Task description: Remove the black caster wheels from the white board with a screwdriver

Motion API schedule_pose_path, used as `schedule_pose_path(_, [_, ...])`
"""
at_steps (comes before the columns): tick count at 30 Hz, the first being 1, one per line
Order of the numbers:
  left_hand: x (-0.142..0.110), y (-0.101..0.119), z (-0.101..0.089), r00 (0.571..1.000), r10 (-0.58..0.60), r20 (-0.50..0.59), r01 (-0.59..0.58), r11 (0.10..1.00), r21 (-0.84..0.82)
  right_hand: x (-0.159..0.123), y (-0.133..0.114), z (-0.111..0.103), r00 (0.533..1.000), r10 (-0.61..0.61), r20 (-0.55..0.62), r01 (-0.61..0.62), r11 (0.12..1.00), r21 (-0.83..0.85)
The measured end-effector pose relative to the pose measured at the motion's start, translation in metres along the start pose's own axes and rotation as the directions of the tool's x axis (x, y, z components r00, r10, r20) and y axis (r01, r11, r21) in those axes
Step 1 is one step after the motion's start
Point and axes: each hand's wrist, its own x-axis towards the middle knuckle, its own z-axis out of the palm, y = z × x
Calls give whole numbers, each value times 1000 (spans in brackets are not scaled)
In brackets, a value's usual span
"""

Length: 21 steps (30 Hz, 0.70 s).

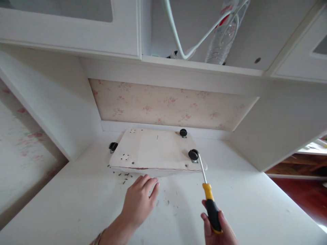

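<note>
A screwdriver with a yellow and black handle is gripped in my right hand. Its metal shaft points up and away, the end overlapping the near-right black caster wheel; whether the tip touches a screw cannot be made out. That caster stands on a white board lying on the desk. Another caster is at the board's far right corner. My left hand hovers or rests before the board's front edge, fingers loosely bent, thumb apart, holding nothing. Several small dark screws lie beyond it.
A separate black caster sits at the board's left edge. White desk surrounds it, with side panels and a floral wall behind. Overhead, an open shelf holds a clear plastic bottle, and a white cable hangs there.
</note>
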Motion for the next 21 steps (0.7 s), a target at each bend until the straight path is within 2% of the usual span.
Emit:
schedule_pose_path(3, [23,27,13,997,70,30,-69,996,-53,14,-3,-2,993,-99,-60,101,995,26])
schedule_pose_path(6, [45,51,31,992,113,63,-107,991,-83,26,-7,-2,981,-188,-45,187,982,-29])
schedule_pose_path(12, [82,88,59,978,154,141,-153,988,-18,38,-18,4,980,-193,49,199,961,-191])
schedule_pose_path(16, [100,99,72,977,133,166,-139,990,25,42,-19,9,988,-137,68,150,955,-256])
schedule_pose_path(21, [108,97,81,981,104,161,-115,991,66,39,-15,8,993,-102,61,116,946,-304])
